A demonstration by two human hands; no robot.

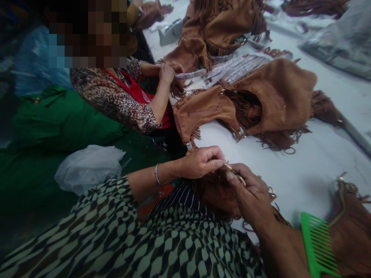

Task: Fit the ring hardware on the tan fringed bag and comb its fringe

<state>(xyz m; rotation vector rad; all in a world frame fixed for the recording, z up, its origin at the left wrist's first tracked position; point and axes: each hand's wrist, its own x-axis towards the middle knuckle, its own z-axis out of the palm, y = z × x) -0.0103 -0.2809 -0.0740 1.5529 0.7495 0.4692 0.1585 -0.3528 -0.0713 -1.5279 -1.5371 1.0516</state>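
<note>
My right hand (252, 189) is closed round the edge of a brown suede piece (223, 195), which looks like a fringed bag. Gold-coloured metal rings (241, 180) show by its thumb. My left hand (201, 162), with a bracelet at the wrist, is closed in a pinch right beside those rings. What lies between its fingertips is too small to make out. Most of the held piece hangs below both hands, over my lap. A green comb (317, 247) is by my right forearm, against more brown fringed suede (350, 231).
Brown suede fringed bags (278, 92) lie on the white table (292, 181). Across the corner a co-worker (116, 96) has both hands at the table edge. Clear plastic wrapping (342, 42) lies at the far right. A white plastic bag (89, 168) rests on green sacks (63, 116).
</note>
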